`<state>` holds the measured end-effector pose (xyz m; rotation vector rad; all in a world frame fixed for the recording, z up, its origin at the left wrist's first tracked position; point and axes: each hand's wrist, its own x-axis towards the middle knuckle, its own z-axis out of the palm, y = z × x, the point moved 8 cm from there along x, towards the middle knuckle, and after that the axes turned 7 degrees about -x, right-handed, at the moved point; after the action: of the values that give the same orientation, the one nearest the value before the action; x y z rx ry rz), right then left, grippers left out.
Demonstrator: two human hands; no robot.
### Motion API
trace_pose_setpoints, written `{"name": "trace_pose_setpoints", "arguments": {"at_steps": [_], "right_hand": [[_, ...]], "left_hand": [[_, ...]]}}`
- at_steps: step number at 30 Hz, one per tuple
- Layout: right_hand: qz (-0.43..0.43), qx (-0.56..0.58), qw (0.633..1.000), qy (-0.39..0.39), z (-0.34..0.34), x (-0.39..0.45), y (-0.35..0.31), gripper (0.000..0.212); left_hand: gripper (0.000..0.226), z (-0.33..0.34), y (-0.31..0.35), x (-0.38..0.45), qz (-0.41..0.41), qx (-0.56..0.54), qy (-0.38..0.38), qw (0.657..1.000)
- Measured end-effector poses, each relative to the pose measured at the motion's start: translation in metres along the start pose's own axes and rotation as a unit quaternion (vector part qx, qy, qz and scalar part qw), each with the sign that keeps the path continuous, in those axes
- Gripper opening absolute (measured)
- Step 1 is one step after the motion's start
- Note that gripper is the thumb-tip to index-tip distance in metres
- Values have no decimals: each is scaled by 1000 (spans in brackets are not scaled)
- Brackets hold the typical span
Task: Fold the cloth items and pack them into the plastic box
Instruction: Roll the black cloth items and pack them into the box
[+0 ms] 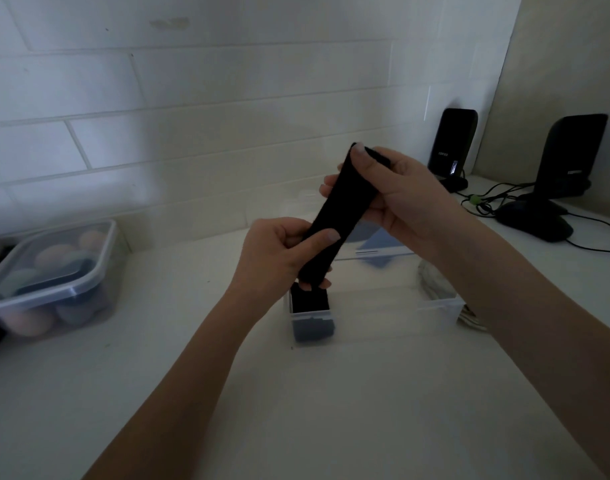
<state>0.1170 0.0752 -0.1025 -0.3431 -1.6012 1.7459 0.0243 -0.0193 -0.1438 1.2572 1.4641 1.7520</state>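
Cloth black, narrow, stretched between hands.

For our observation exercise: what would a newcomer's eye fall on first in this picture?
First, the black cloth strip held slantwise mid-frame, the left hand gripping its lower end and the right hand its upper. Just below stands the clear plastic box with a dark folded item at its left end.

Folded black cloth fills plastic box's left end.
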Motion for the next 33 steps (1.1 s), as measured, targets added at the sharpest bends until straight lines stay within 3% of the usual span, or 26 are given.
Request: {"name": "trace_pose_setpoints", "arguments": {"at_steps": [6, 10, 12, 14, 16, 19, 22, 25, 27, 33], "right_hand": [[54, -81, 987, -128, 18, -7, 18, 47], [-4, -95, 992, -78, 12, -2, 9, 30], [-37, -124, 990, -62, 9, -1, 2, 30], [-58, -164, 982, -78, 13, -2, 0, 32], [-79, -202, 971, -96, 19, -5, -1, 33], [-113, -231, 962, -95, 24, -8, -6, 37], [-160, -278, 941, -109, 29, -11, -12, 41], [-178, -338, 913, -145, 37, -14, -7, 34], [-201, -407, 875, -168, 46, -17, 1, 35], [-238, -529, 794, -181, 60, -21, 19, 26]], "left_hand": [[12, -13, 6, 3, 53, -7, 43, 998], [9, -23, 11, 3, 112, 63, 108, 986], [23, -32, 15, 1, 146, 124, 165, 968], [33, -41, 19, -2, 169, 197, 217, 941], [34, -45, 15, 0, 147, 211, 219, 941], [27, -34, 1, 7, 70, 80, 139, 985], [30, -20, -9, 10, -7, -47, 74, 996], [39, -13, -20, 12, -100, -220, 49, 969], [42, -13, -21, 12, -124, -297, 45, 946], [33, -23, -29, 17, -125, -307, 67, 941]]}}
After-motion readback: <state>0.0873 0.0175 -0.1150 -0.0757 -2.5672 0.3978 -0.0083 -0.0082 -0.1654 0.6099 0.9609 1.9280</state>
